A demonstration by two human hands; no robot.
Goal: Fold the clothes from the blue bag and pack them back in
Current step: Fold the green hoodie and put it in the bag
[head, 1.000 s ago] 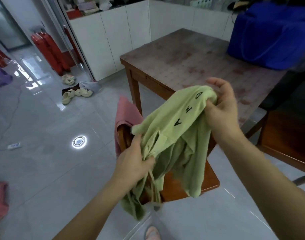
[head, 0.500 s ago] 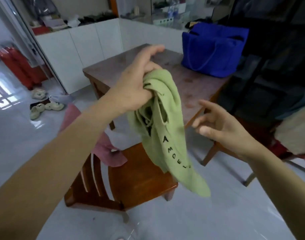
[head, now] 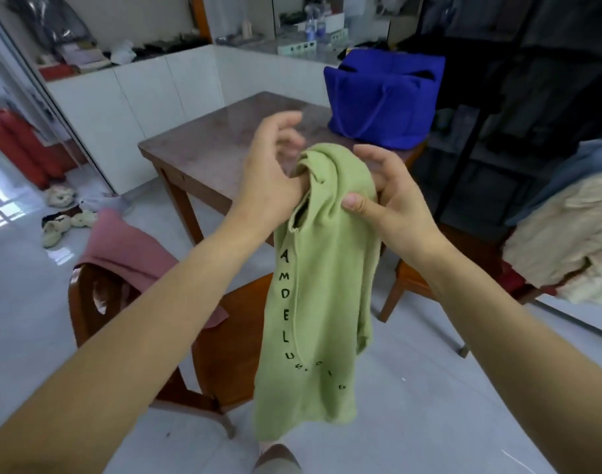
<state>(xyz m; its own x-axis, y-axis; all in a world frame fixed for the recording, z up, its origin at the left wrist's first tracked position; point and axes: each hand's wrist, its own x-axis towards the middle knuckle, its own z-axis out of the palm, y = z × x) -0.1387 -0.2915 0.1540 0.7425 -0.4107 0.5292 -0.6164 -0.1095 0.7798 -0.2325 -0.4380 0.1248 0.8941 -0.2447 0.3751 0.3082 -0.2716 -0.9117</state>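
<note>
Green garment held bunched in the air before the worktop, top pinched in the grip of the right hand; left hand blurred, grip not determinable. Risk judged: dropped to floor if pinch is loosened.

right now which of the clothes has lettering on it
The green top, held up; the pink one on the chair and the cream one show none.

Your right hand pinches the top of the green garment, which hangs lettered side out; your left hand hooks its thumb under the fold; blue bag on the table behind
</note>
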